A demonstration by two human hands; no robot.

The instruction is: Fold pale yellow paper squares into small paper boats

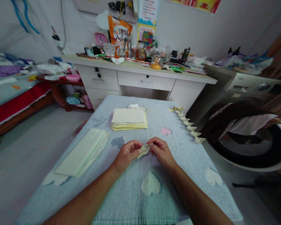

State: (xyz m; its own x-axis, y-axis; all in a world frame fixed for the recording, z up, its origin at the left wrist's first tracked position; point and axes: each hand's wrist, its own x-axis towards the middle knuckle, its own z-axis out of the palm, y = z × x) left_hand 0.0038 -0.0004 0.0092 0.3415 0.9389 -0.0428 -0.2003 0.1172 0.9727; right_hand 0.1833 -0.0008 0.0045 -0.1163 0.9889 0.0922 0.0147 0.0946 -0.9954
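Facing a long white desk (96,73) heaped with clutter (141,51), had a table (178,140) right in front under a bluish heart-print cloth (121,200). Was crowded on the right by a washing machine (248,84) with its round door (275,143) open and dark laundry (234,115) hanging out. Spotted long folded sheets (81,153) over on the left, then a paper stack (129,115) smack in the way of the desk. Also saw a row of little folded paper shapes (191,128) along the right edge. Had left hand (128,152) and right hand (162,150) close together over mid-table, clamped thumb-to-finger on opposite ends of one small folded paper (145,150).
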